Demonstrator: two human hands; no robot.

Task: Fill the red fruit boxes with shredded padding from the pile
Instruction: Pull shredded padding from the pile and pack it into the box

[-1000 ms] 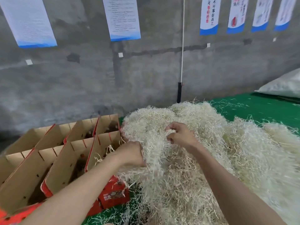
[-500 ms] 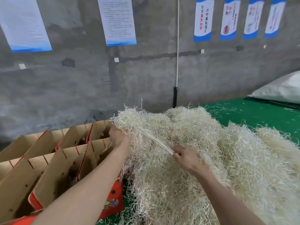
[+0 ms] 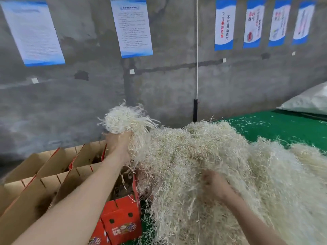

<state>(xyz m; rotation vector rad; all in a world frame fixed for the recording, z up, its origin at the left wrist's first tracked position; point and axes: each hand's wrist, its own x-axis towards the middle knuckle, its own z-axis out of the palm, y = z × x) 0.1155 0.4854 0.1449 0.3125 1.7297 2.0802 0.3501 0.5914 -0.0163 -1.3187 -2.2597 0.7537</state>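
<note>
Head view: green surface [image 3: 276,128] at right, concrete wall [image 3: 88,103] behind; left hand [image 3: 118,144] grips padding tuft [image 3: 123,121]; right hand [image 3: 215,183] blurred, grip unclear.

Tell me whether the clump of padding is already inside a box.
No, the left hand holds the clump raised above the open boxes.

Free: bare green table [image 3: 283,128] at far right; air above boxes [image 3: 122,223], left edge.
Blocking: upright flaps [image 3: 53,167] between box openings; padding pile [image 3: 203,165] across the middle, touching nearest box; left hand [image 3: 118,144] gripping a padding tuft [image 3: 123,119] over the boxes; sack [image 3: 309,101], far right corner.
</note>
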